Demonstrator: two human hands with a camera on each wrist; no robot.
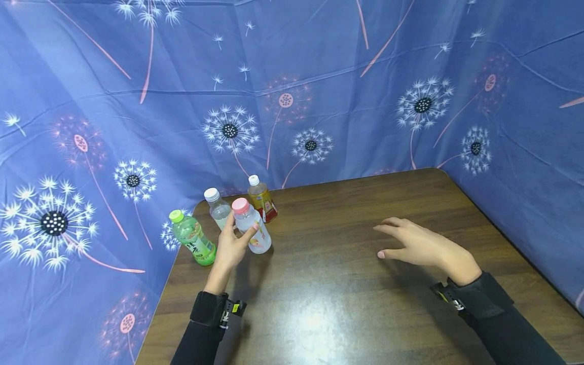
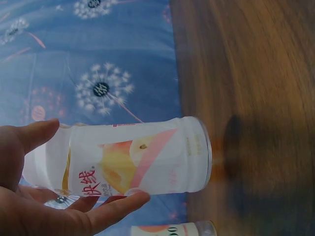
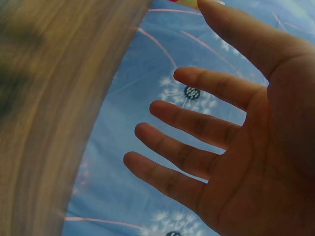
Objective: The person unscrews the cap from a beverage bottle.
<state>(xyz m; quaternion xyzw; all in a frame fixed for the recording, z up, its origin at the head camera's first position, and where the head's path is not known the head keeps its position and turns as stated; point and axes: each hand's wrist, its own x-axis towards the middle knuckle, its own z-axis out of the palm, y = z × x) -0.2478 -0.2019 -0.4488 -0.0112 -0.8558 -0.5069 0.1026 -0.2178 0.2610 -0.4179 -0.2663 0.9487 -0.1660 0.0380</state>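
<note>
My left hand (image 1: 231,247) has its thumb and fingers around a white plastic bottle (image 1: 256,230) with a pink cap. The left wrist view shows that bottle's fruit-printed label (image 2: 123,160) close up, thumb on one side and fingers on the other. Whether its base touches the table, I cannot tell. Around it stand a green bottle (image 1: 197,239) with a lime cap, a clear white-capped bottle (image 1: 219,207) partly hidden by the hand, and an amber bottle (image 1: 263,202) with a red-yellow label. My right hand (image 1: 422,247) hovers over the table, fingers spread, holding nothing.
The brown wood-grain table (image 1: 328,289) reaches back to a blue dandelion-print cloth (image 1: 347,116), which hangs behind it and along both sides. All the bottles are grouped at the table's far left corner.
</note>
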